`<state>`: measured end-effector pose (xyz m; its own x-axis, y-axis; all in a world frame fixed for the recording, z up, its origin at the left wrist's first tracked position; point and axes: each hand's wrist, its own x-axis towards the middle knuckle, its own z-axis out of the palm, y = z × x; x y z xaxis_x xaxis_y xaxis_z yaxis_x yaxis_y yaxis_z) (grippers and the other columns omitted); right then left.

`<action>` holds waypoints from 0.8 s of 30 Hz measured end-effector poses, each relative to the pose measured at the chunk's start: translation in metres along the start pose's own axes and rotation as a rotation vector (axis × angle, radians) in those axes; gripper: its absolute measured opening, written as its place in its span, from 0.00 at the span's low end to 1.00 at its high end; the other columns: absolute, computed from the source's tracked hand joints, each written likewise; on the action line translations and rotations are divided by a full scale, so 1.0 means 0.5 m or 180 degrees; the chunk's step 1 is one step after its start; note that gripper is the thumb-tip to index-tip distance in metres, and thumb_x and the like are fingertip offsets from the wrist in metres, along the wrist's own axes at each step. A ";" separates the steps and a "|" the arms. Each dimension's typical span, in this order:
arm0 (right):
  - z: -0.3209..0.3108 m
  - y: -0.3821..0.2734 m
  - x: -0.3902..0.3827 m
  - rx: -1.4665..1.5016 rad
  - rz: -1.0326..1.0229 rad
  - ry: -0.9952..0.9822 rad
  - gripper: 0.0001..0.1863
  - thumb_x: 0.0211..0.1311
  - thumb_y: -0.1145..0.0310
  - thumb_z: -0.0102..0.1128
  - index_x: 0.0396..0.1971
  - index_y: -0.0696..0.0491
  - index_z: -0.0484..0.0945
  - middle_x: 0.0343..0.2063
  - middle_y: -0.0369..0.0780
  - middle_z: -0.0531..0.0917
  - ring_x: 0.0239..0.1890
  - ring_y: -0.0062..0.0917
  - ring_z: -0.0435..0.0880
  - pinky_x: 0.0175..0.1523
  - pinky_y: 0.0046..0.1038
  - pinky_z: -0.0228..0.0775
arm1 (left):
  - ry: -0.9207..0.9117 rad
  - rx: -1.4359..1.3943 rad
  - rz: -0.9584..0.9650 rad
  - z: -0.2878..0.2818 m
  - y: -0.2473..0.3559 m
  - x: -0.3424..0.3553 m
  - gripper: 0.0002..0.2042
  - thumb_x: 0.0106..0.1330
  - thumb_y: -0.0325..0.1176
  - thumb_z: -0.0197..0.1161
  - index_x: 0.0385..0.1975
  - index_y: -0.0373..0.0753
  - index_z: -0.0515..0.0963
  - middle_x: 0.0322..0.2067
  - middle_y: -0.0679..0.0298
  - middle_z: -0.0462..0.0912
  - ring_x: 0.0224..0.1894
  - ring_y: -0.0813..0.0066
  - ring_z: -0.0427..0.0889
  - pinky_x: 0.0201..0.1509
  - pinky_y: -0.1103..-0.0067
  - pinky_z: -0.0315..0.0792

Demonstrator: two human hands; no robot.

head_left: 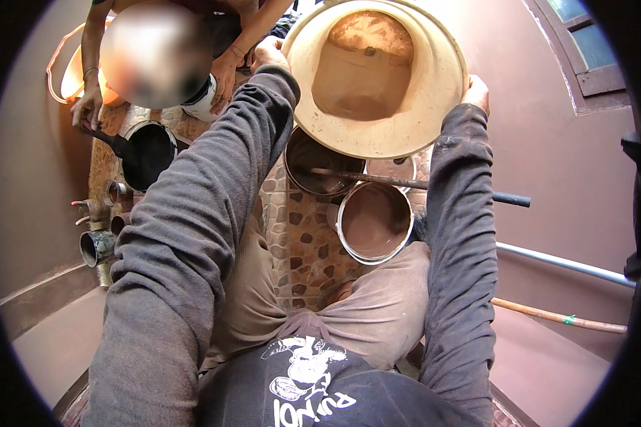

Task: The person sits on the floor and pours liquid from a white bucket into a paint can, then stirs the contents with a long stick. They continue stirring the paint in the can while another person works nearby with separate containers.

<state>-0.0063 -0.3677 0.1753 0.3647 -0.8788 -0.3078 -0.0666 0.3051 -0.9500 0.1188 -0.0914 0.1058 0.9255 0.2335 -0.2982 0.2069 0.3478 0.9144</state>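
I hold up a wide, round tan basin (435, 78) by its rim, tilted so that I see into it. A thick brown liquid (360, 89) is pooled inside, against an orange-brown patch of the bottom. My left hand (271, 54) grips the rim at the left, and my right hand (477, 95) grips it at the right; the basin hides part of the fingers. Below it stand a dark bucket (289, 167) with a long stick (377, 176) across it and a white-rimmed bucket (365, 260) of brown liquid. Another brown-filled container (400, 169) is partly covered.
At the upper left another person holds a dark-handled tool (110, 140) at a black bucket (172, 139), near a white pail (205, 103). Several tins, one a dirty can (96, 248), stand left of my arm. Two poles, one pale blue (563, 263), lean by the right wall.
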 end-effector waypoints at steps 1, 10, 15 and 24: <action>0.004 -0.005 -0.017 0.0042 0.0057 0.0076 0.15 0.51 0.62 0.53 0.28 0.59 0.79 0.27 0.40 0.82 0.26 0.27 0.79 0.34 0.25 0.72 | 0.0071 0.0039 -0.0050 -0.002 -0.003 0.002 0.12 0.56 0.33 0.47 0.18 0.34 0.75 0.21 0.59 0.79 0.19 0.73 0.73 0.28 0.78 0.70; 0.022 -0.006 -0.056 0.0071 -0.0001 0.0041 0.10 0.47 0.67 0.53 0.23 0.58 0.79 0.24 0.37 0.81 0.22 0.24 0.77 0.31 0.26 0.71 | 0.0471 -0.0115 -0.0281 -0.025 0.004 -0.010 0.12 0.50 0.35 0.47 0.13 0.36 0.71 0.19 0.61 0.76 0.19 0.72 0.69 0.29 0.77 0.66; 0.034 0.021 -0.017 -0.0576 -0.0074 0.0085 0.22 0.48 0.53 0.58 0.35 0.57 0.81 0.34 0.41 0.82 0.37 0.29 0.77 0.46 0.25 0.67 | 0.0445 -0.0351 -0.0701 -0.044 0.003 0.006 0.16 0.44 0.39 0.52 0.22 0.31 0.79 0.32 0.55 0.82 0.30 0.66 0.79 0.39 0.74 0.73; 0.044 0.032 -0.021 -0.0486 -0.0476 0.0011 0.18 0.46 0.58 0.57 0.31 0.57 0.80 0.31 0.40 0.81 0.33 0.28 0.78 0.41 0.25 0.68 | 0.0604 -0.0131 -0.0616 -0.058 0.014 -0.005 0.17 0.45 0.40 0.52 0.25 0.30 0.78 0.33 0.55 0.82 0.32 0.65 0.79 0.40 0.74 0.72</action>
<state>0.0093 -0.3454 0.1646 0.3780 -0.9114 -0.1628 -0.1519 0.1124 -0.9820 0.1089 -0.0632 0.1049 0.7933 0.3236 -0.5157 0.3575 0.4382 0.8248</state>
